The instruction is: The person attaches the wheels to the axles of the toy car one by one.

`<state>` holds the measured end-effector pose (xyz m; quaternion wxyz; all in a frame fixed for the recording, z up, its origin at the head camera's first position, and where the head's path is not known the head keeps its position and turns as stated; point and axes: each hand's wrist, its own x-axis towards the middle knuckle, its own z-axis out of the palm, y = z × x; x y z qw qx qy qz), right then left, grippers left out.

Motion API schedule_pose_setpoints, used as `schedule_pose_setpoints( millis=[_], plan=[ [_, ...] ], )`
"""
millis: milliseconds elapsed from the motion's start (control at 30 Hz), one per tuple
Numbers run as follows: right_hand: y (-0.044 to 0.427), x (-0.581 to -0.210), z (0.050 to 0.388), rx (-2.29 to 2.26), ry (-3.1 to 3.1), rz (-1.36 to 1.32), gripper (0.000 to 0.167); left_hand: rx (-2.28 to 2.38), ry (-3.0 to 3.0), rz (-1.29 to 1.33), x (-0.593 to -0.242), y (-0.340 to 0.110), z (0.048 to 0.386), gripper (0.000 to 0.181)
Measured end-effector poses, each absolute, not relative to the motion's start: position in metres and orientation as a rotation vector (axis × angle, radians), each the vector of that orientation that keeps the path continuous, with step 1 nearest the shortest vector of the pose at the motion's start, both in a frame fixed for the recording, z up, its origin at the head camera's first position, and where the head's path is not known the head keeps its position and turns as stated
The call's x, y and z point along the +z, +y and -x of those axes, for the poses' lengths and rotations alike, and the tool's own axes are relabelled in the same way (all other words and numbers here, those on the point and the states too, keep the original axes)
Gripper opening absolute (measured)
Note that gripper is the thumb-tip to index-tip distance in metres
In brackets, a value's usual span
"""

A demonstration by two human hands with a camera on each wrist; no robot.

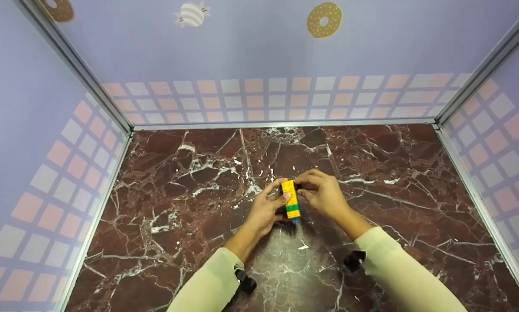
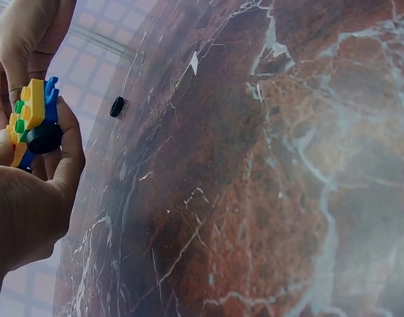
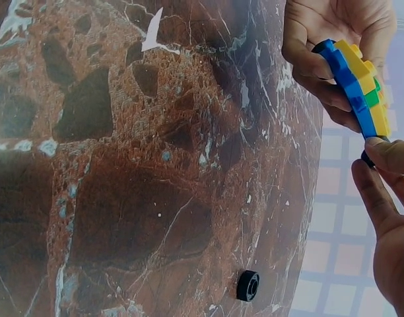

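Observation:
A toy of yellow and green bricks [image 1: 290,197] on a blue base is held off the marbled table. The left hand [image 1: 266,210] grips it from the left side, its thumb on the yellow bricks. In the left wrist view a black wheel [image 2: 44,139] shows on the blue base [image 2: 51,109] beside the left fingers. The right hand [image 1: 326,195] is at the far end of the toy; in the right wrist view its thumb and finger pinch a small black piece [image 3: 368,158] against the end of the blue base [image 3: 350,86].
A loose black wheel lies on the table, seen in the left wrist view [image 2: 117,107] and the right wrist view [image 3: 247,286]. Lilac panels [image 1: 276,56] with metal edging stand at the back and both sides of the table [image 1: 177,195].

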<state>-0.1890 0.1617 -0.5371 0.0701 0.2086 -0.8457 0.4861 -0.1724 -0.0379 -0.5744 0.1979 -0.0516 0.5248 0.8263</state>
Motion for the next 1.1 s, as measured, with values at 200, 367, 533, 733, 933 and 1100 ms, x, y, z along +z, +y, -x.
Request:
schedule_pose_setpoints(
  millis=[200,367,533,733,933,1100],
  plan=[
    [0.163,-0.538,0.189,1.453,-2.544,-0.624,0.031,2.304,1.473,0.152,-0.574,-0.038,0.173,0.052],
    [0.163,-0.538,0.189,1.450,-2.540,-0.632,0.032,2.292,1.470,0.158,-0.574,-0.039,0.174,0.053],
    [0.164,-0.538,0.190,1.462,-2.529,-0.634,0.031,2.274,1.480,0.154,-0.574,-0.038,0.176,0.055],
    [0.167,-0.538,0.192,1.437,-2.533,-0.654,0.033,2.250,1.509,0.120,-0.571,-0.039,0.177,0.058],
    [0.174,-0.541,0.197,1.396,-2.511,-0.724,0.032,2.249,1.530,0.135,-0.570,-0.040,0.179,0.058],
    [0.185,-0.546,0.202,1.266,-2.554,-0.715,0.032,2.270,1.530,0.165,-0.570,-0.042,0.179,0.056]
  ],
)
